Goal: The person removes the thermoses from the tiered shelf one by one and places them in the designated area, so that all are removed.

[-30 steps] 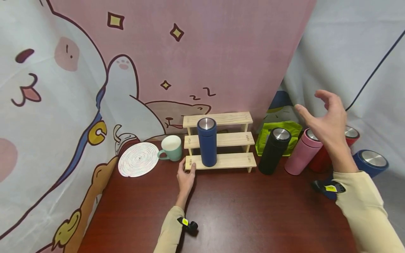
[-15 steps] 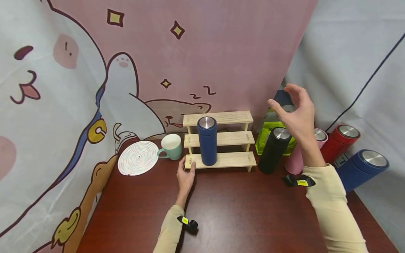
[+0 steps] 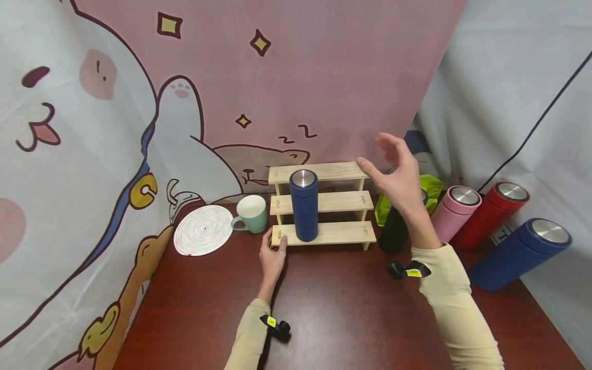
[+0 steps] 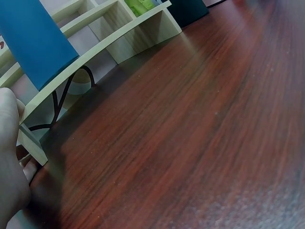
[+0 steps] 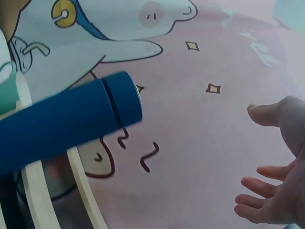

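My left hand (image 3: 272, 259) grips the left end of the lowest step of a three-tier wooden display rack (image 3: 344, 234). In the left wrist view the thumb lies over the shelf board and fingers show beneath it. A blue thermos flask (image 3: 305, 216) with a steel-topped lid stands upright on that lowest step, left of its middle. My right hand (image 3: 401, 177) is raised near the rack's right end, fingers and thumb spread apart with nothing between them. It overlaps the black thermos flask (image 3: 393, 234) in the head view. In the right wrist view the blue flask lies left of the hand.
Right of the rack stand a pink flask (image 3: 455, 210), a red flask (image 3: 492, 213) and another blue flask (image 3: 520, 254). A green bag (image 3: 430, 187) is behind them. Left are a mint mug (image 3: 253, 218) and a round woven mat (image 3: 203, 231). Printed cloth hangs behind.
My right hand has moved left, from over the pink and red flasks to near the rack's right end, staying spread. The left hand and the flask on the rack have kept their places.
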Available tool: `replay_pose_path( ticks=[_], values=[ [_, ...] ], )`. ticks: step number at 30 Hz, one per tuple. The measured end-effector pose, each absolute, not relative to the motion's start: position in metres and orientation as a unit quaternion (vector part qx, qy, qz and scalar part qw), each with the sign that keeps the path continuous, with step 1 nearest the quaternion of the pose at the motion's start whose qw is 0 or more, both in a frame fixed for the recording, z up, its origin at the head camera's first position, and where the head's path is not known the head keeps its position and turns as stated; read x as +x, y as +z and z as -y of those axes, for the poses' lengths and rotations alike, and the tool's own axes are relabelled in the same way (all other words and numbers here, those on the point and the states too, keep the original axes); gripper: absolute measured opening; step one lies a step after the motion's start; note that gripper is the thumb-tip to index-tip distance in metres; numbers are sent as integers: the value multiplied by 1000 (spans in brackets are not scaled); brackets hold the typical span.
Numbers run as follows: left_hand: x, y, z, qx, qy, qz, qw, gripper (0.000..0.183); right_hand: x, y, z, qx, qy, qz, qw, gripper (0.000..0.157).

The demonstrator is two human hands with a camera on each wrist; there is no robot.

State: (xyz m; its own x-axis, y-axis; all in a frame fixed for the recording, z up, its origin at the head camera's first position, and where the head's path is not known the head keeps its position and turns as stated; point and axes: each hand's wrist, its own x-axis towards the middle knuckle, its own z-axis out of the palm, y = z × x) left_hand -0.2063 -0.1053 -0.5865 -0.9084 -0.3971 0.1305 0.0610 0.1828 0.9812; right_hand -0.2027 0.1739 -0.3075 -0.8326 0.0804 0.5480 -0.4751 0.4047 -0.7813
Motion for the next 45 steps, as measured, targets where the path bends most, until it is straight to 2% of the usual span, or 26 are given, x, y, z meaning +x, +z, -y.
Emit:
replay_pose_path(
  ticks=[13,33,45],
  values=[
    [-208,-587,108,122,-628,746,183,54,-208,-318,-131,170,618,739,206,65],
    [-208,-588,106,114,-629,745,189,53,-219,-362,-90,162,646,742,76,75],
    [-209,-587,104,111,-633,742,191,52,-230,-383,-71,166,633,752,81,79]
  ],
)
